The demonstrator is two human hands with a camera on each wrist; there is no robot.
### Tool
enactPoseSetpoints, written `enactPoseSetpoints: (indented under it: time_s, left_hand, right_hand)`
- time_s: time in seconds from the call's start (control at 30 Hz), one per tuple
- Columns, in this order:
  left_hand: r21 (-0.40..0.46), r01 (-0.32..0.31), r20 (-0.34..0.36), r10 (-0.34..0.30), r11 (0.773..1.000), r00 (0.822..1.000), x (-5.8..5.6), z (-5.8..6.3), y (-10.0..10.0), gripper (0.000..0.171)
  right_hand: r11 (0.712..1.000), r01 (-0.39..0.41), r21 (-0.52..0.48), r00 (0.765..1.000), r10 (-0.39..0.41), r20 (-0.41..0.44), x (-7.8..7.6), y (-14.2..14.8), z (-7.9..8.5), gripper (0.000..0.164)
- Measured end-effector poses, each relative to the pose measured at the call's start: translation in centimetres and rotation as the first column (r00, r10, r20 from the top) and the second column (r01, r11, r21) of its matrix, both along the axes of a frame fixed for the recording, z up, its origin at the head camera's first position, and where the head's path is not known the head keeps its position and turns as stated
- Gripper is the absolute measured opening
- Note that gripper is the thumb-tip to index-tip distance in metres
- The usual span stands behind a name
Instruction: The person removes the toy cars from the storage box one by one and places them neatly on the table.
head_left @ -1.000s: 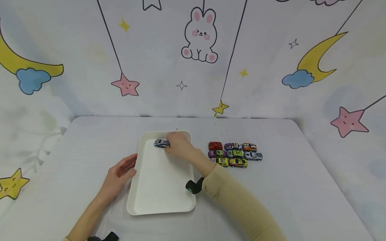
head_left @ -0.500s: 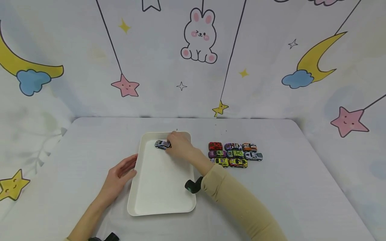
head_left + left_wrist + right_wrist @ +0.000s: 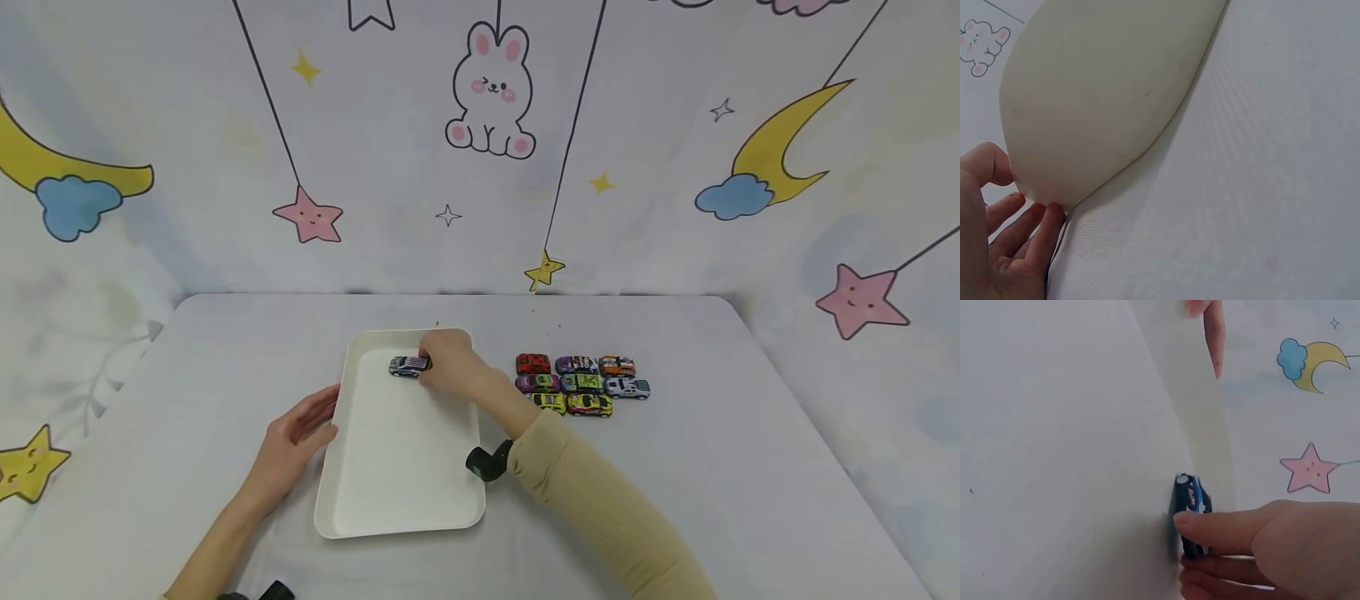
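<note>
A silver-and-dark toy car (image 3: pixel 406 367) is near the far end of a white rectangular tray (image 3: pixel 401 475). My right hand (image 3: pixel 454 364) pinches it by its right end in the head view. In the right wrist view, the thumb lies across the car's side (image 3: pixel 1190 495) and the other fingers are below it, partly hidden. My left hand (image 3: pixel 288 446) is at the tray's left edge. Its fingertips (image 3: pixel 1054 209) touch the outside of the tray wall, with the thumb at the wall too.
Right of the tray, several colourful toy cars (image 3: pixel 582 383) stand close together in rows. The white-covered table (image 3: pixel 720 467) extends to a patterned backdrop (image 3: pixel 645 100) with a bunny, moons and stars. A black wrist camera (image 3: pixel 487 462) overlaps the tray's right edge.
My right hand has moved the silver-and-dark toy car slightly right and nearer to me inside the tray. The left hand has stayed at the tray's edge.
</note>
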State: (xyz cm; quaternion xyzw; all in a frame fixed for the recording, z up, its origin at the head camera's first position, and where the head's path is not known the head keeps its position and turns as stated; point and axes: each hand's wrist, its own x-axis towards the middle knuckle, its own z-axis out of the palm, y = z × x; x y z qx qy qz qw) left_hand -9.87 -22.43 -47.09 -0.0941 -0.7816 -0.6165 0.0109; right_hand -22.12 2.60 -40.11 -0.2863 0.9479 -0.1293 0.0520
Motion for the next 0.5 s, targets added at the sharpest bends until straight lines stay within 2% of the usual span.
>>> enactPoseSetpoints:
  time_s: [0.3,0.5]
  left_hand:
    - [-0.004,-0.003,-0.012,0.003,1.0,1.0,-0.1,-0.2,-0.1,0.05]
    - [0.002,0.001,-0.027,-0.001,1.0,1.0,-0.1,-0.1,-0.1,0.05]
  right_hand:
    - [0.998,-0.038,-0.047,0.995,0.042,0.094,0.9,0.8,0.3,0.015]
    - [0.996,-0.057,-0.063,0.991,0.064,0.114,1.6,1.6,0.7,0.02]
